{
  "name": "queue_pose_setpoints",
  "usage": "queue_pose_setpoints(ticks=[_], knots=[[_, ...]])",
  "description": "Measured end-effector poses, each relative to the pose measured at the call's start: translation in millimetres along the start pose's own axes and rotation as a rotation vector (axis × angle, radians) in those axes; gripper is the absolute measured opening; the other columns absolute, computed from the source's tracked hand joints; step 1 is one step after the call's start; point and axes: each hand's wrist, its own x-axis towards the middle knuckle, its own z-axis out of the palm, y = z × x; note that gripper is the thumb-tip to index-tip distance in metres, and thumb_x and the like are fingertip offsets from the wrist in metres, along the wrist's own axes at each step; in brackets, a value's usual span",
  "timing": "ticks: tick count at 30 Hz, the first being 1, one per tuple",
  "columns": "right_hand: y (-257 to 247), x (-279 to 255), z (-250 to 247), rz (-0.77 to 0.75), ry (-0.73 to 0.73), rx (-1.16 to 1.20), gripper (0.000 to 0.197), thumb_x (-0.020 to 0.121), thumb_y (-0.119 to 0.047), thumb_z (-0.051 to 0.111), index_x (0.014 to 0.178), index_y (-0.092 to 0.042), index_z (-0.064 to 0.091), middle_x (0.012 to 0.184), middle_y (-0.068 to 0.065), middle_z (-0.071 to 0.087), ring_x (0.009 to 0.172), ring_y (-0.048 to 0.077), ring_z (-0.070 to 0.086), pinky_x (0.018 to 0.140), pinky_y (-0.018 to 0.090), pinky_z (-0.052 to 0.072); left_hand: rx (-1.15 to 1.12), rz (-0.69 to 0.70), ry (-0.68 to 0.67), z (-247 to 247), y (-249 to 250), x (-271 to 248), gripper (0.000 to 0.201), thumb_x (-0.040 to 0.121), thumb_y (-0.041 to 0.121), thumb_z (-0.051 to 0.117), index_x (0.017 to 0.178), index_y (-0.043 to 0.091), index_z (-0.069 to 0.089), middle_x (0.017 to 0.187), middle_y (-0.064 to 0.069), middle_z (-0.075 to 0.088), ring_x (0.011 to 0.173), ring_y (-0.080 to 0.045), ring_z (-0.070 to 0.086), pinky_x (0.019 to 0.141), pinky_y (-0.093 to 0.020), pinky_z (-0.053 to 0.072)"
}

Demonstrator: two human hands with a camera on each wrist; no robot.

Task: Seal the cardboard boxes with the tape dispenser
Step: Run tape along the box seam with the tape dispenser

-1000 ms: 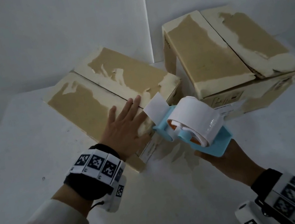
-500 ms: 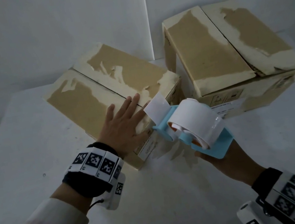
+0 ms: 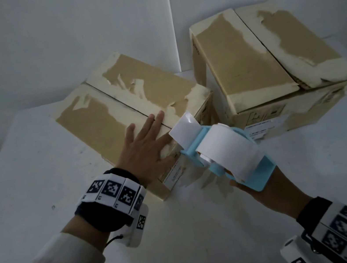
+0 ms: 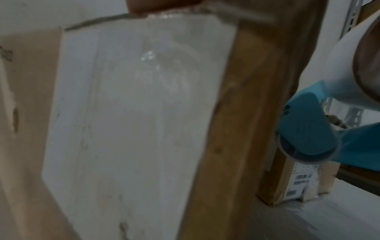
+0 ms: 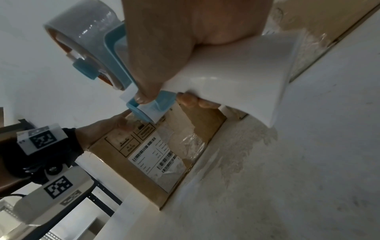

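Two closed cardboard boxes with torn, peeled tops stand on the white table. My left hand [image 3: 147, 145] lies flat, fingers straight, on the near corner of the left box [image 3: 101, 121], by its centre seam. My right hand [image 3: 268, 188] grips the handle of a light-blue tape dispenser [image 3: 230, 156] carrying a white roll of tape. A loose flap of tape [image 3: 184, 128] sticks up at the dispenser's front, just off the left box's near edge. In the right wrist view my thumb and fingers wrap the dispenser [image 5: 123, 65]. The right box [image 3: 271, 63] stands further back.
The white table [image 3: 186, 233] has bare surface in front of the boxes and to the left. A grey-white wall [image 3: 80, 31] rises right behind the boxes. The left box's near side carries barcode labels [image 5: 156, 155].
The dispenser has shifted slightly forward and left, its tape flap now closer to the left box's near edge. My left hand has stayed flat on the box.
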Motion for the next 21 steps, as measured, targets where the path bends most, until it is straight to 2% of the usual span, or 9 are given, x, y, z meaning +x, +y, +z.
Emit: queue_pose_setpoints(ticks=[2,4,6,9,10,12,13,18,21], knots=[[7.2,2.2,1.5,-0.012,0.001,0.118,0.020,0.055,-0.060,0.064,0.075,-0.060,0.060,0.073,-0.039,0.062,0.070,-0.019,0.057,0.068,0.002,0.047,-0.015,0.002,0.011,0.4,-0.7,0.3,0.091,0.062,0.068,-0.004,0.145,0.037,0.011,0.156,-0.001,-0.013,0.145,-0.018,-0.008,0.115,-0.049,-0.003],[15.6,7.2,1.8,-0.020,0.036,0.210,0.028,0.066,-0.012,0.078,0.077,-0.031,0.060,0.066,-0.012,0.069,0.058,-0.009,0.060,0.058,0.007,0.049,-0.015,0.003,0.012,1.3,-1.7,0.7,0.091,0.061,0.067,-0.003,0.146,0.037,0.009,0.156,0.000,-0.014,0.145,-0.017,-0.009,0.115,-0.048,-0.003],[20.1,10.8,1.2,0.058,0.025,0.134,0.033,0.079,0.017,0.056,0.072,-0.015,0.049,0.049,-0.013,0.065,0.046,-0.007,0.057,0.046,0.005,0.044,-0.008,-0.005,0.014,2.3,-2.1,0.7,0.091,0.061,0.067,-0.003,0.146,0.036,0.004,0.156,0.001,-0.015,0.145,-0.016,-0.009,0.115,-0.048,-0.003],[25.2,13.1,-1.2,0.009,0.007,-0.092,0.030,0.085,0.005,0.056,0.076,-0.022,0.047,0.054,-0.018,0.064,0.052,-0.004,0.060,0.050,0.007,0.046,-0.007,-0.017,0.023,4.5,-2.7,2.4,0.091,0.060,0.068,-0.005,0.145,0.035,-0.003,0.156,0.001,-0.015,0.144,-0.016,-0.009,0.115,-0.047,-0.003],[30.7,12.9,-0.8,0.009,0.050,-0.126,0.018,0.085,-0.012,0.061,0.080,-0.022,0.048,0.056,-0.010,0.063,0.056,0.001,0.061,0.055,0.014,0.050,-0.006,-0.020,0.023,4.9,-3.3,2.3,0.088,0.060,0.069,-0.005,0.142,0.037,-0.010,0.156,0.001,-0.016,0.144,-0.016,-0.010,0.115,-0.048,-0.003],[53.3,4.8,-3.7,0.070,0.029,-0.308,0.035,0.075,-0.054,0.056,0.090,-0.023,0.050,0.064,-0.010,0.057,0.066,0.015,0.064,0.061,0.029,0.054,0.006,-0.015,0.035,6.6,-3.8,1.8,0.076,0.063,0.070,-0.004,0.131,0.044,-0.022,0.155,0.001,-0.018,0.144,-0.017,-0.010,0.113,-0.049,-0.002],[70.6,-2.0,-6.4,0.096,-0.006,-0.424,0.039,0.073,-0.057,0.054,0.096,-0.025,0.052,0.068,-0.008,0.058,0.069,0.018,0.066,0.063,0.031,0.055,0.013,-0.012,0.050,8.5,-5.2,2.9,0.072,0.064,0.070,-0.002,0.128,0.047,-0.025,0.155,0.002,-0.018,0.144,-0.018,-0.010,0.113,-0.050,-0.002],[91.6,-26.8,-23.6,0.233,0.064,-0.353,0.020,0.076,-0.044,0.069,0.069,-0.042,0.050,0.065,-0.007,0.062,0.067,0.015,0.066,0.066,0.037,0.058,0.026,-0.006,0.052,6.5,-4.3,2.7,0.072,0.063,0.070,-0.001,0.129,0.048,-0.022,0.156,0.001,-0.013,0.145,-0.018,-0.007,0.112,-0.050,0.001],[74.5,-24.4,-32.7,0.142,0.151,-0.395,0.031,0.077,-0.016,0.071,0.080,-0.028,0.042,0.063,-0.007,0.057,0.059,0.020,0.062,0.052,0.030,0.049,-0.144,-0.034,0.120,-2.0,0.3,3.4,0.083,0.063,0.074,0.002,0.142,0.047,0.011,0.157,0.001,0.002,0.144,-0.018,0.003,0.114,-0.051,0.003]])
